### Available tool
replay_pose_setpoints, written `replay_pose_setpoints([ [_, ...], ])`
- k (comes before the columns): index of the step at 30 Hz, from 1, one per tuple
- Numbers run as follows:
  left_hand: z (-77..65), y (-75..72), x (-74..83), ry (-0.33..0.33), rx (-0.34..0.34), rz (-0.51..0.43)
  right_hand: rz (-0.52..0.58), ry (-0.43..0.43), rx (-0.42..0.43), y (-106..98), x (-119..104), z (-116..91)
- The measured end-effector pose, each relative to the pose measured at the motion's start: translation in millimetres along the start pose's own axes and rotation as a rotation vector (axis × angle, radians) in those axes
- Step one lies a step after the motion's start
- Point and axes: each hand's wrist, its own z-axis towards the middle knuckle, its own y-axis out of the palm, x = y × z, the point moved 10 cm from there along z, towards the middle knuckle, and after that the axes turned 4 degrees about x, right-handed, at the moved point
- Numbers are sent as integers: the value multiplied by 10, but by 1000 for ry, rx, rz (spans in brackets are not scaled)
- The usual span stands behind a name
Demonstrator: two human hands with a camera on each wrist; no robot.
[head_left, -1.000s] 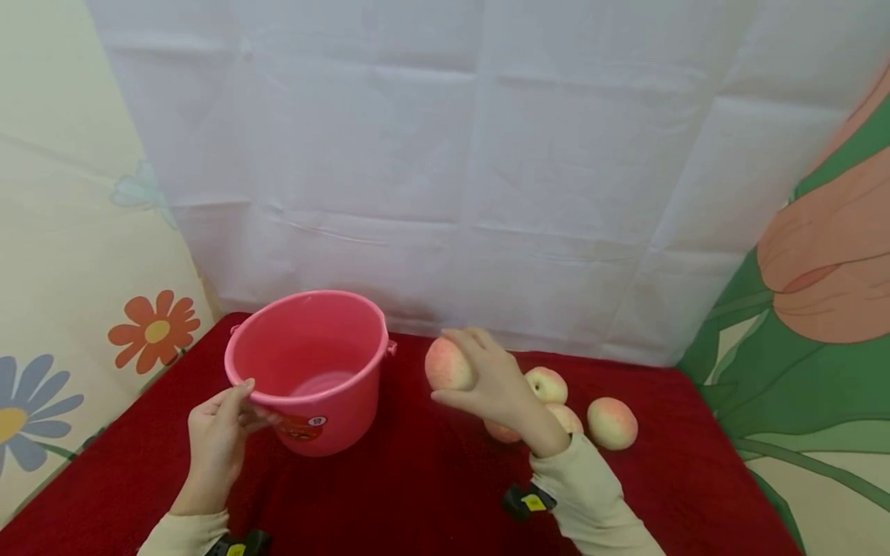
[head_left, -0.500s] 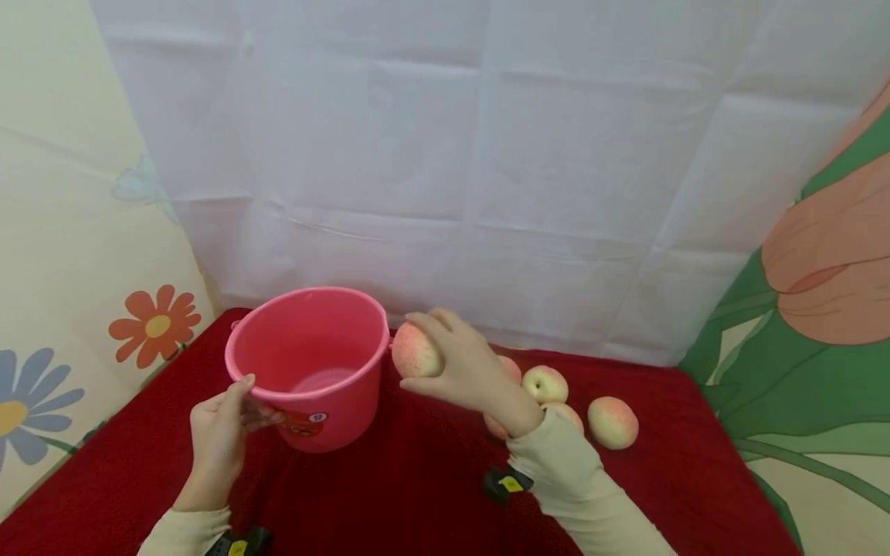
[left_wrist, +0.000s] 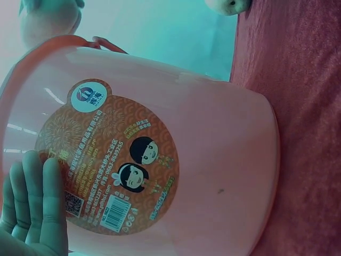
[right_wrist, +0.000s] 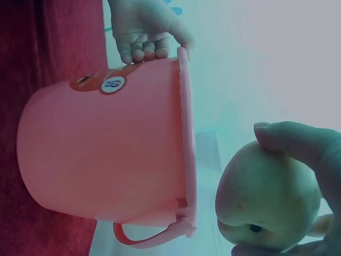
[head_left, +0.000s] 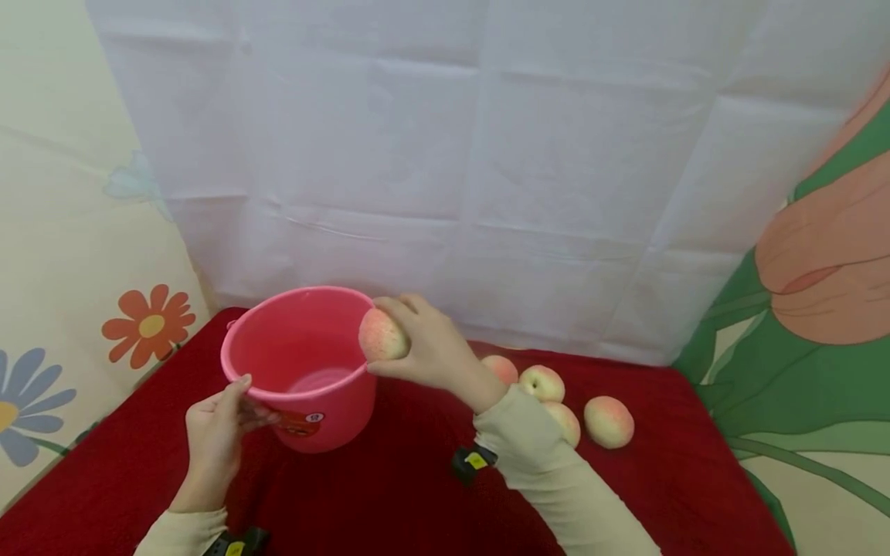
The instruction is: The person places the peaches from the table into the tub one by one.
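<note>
A pink bucket (head_left: 320,417) stands upright on the left of the red cloth, its inside bare. My left hand (head_left: 215,440) grips the near-left rim, thumb over the top and fingers against the outer wall beside a round orange label (left_wrist: 112,165). In my right hand (head_left: 438,351) is a pink-and-cream peach (head_left: 383,336), held between thumb and fingers at the bucket's right rim. The right wrist view puts that peach (right_wrist: 269,197) above the rim level, apart from the bucket. The bucket's handle (right_wrist: 149,240) hangs at its side.
Several more peaches (head_left: 542,384) lie grouped on the red cloth (head_left: 417,479) right of the bucket, partly behind the right forearm. One peach (head_left: 609,422) sits a little apart at the right. A white sheet (head_left: 431,170) hangs behind the table.
The right hand has carried its peach leftward and slightly up, from between the peach group and the bucket to the bucket's right rim. The left hand stays on the rim.
</note>
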Motion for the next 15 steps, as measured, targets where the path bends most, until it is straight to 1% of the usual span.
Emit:
replay_pose_setpoints([
  [3, -29, 21, 38, -11, -1, -1, -14, 19, -29, 43, 5, 89],
  [7, -42, 17, 38, -21, 2, 25, -13, 30, -59, 94, -11, 182],
  [10, -51, 22, 42, -19, 3, 32, -9, 31, -74, 133, -26, 231],
  [13, -59, 29, 51, -17, 2, 15, -9, 31, -84, 175, -39, 271],
  [15, -56, 24, 53, -8, 3, 26, -15, 26, -88, 198, -56, 297],
])
